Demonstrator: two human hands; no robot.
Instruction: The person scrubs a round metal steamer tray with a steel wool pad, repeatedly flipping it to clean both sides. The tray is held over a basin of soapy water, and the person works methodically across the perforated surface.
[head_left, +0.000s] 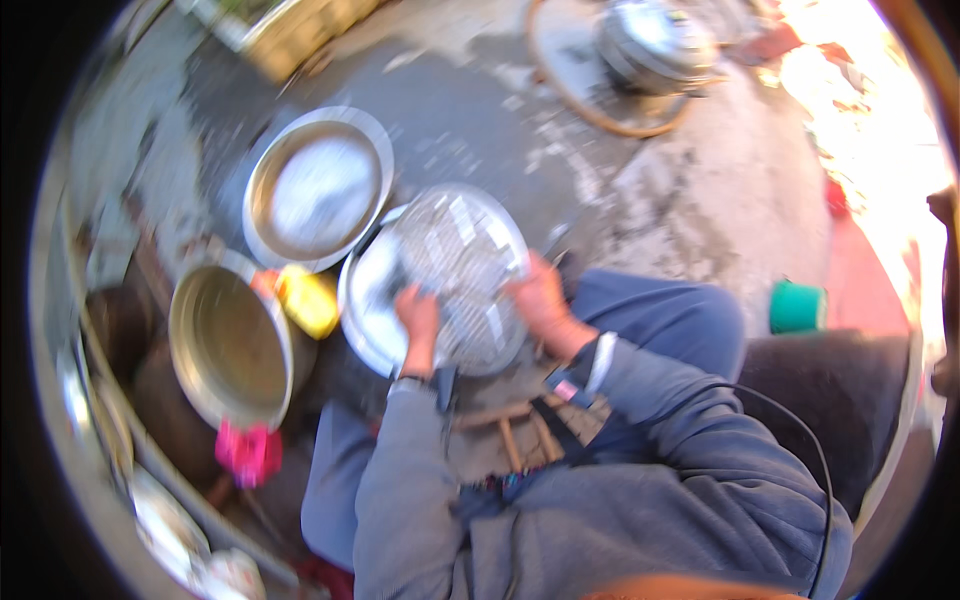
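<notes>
In front of me is a round metal plate (465, 230) with a patterned, mesh-like face, tilted over a pale round metal dish (365, 305). My right hand (548, 300) grips the plate's right rim. Over its lower left part is my left hand (418, 315), fingers curled in; whatever they may hold is hidden. Motion blurs the fingers and the plate's face. A wide metal basin (262, 190) lies just beyond, to the left. Nearer on the left stands a deep metal pot (235, 345), with a yellow packet or cloth (308, 302) between it and the dish.
A bright pink object (248, 455) lies at the pot's near side. Far right, a lidded metal vessel (655, 45) stands by a curving brown hose (575, 100). A green tub (797, 307) is right of my knee. Metal dishes (165, 525) line the lower left.
</notes>
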